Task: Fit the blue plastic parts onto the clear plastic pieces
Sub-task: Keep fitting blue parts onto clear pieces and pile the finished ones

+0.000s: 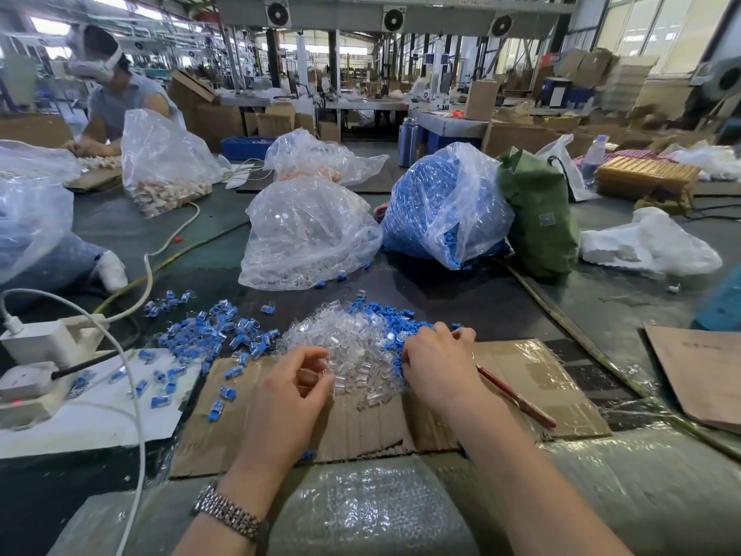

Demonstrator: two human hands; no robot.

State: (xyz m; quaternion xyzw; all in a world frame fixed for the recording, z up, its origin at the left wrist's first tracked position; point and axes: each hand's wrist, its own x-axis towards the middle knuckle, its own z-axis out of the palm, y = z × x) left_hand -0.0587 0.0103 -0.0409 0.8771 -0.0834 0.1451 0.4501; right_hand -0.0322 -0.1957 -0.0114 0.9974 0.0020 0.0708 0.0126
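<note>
Left hand (298, 389): curled fingers pinching a small clear plastic piece at the near-left edge of the heap of clear plastic pieces (353, 347). Right hand (435, 361): fingers bent, reaching into loose blue plastic parts (395, 317) just beyond; contents of its grip cannot be told. Right hand is lying nearer the blue.

Bare cardboard (401, 427) between and behind both wrists: open room.
Clear pile (353, 347) fills middle, touching left hand (294, 389) fingertips; blue pile (395, 319) just behind right hand (435, 365).
Left side crowded: fitted parts (208, 339) scattered onto white sheet (92, 419), power strip (44, 355) and cables beyond.
Right side: pencil (517, 396) lies aslant on cardboard beside right wrist; bare board past it.
Far reach blocked by clear bag (308, 234) and blue bag (441, 210), dark strip of mat (461, 298) free between bags and piles.
</note>
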